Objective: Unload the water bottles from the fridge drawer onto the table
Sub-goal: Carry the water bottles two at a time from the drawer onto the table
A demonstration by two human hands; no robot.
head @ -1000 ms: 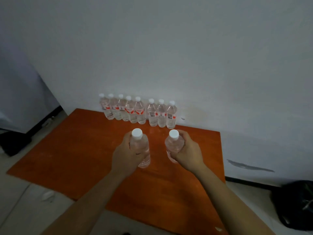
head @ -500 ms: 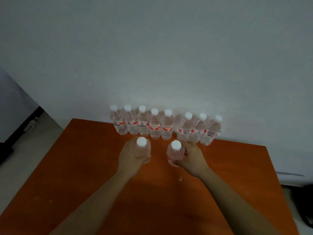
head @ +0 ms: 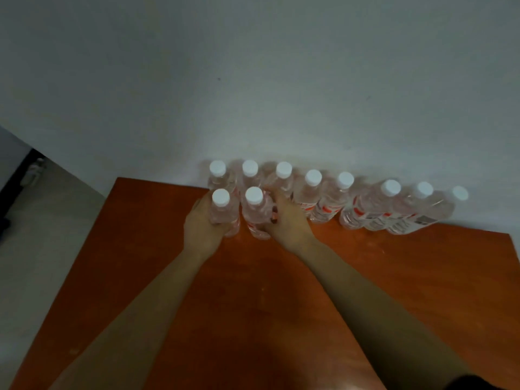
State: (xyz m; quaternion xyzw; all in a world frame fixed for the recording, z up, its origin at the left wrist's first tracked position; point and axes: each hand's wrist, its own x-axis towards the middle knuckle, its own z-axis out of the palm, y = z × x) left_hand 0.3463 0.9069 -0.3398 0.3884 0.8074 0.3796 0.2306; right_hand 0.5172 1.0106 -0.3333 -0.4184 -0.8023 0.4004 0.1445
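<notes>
Several clear water bottles with white caps and red labels stand in a row [head: 332, 201] along the wall at the far edge of the orange table [head: 253, 305]. My left hand [head: 201, 223] is wrapped around one bottle [head: 222, 211] just in front of the row's left end. Beside it, my right hand [head: 289, 220] grips a second bottle [head: 257, 212]. Both held bottles are upright, side by side, with their bases at the table top. The fridge drawer is not in view.
A pale wall [head: 253, 80] rises directly behind the bottle row. Light floor [head: 42, 235] lies left of the table, with a dark baseboard [head: 17, 181] at the far left. The table's right edge [head: 515, 263] shows at the right.
Both hands carried their bottles forward and down, from above mid-table to just in front of the row's left end. The view has closed in on the table.
</notes>
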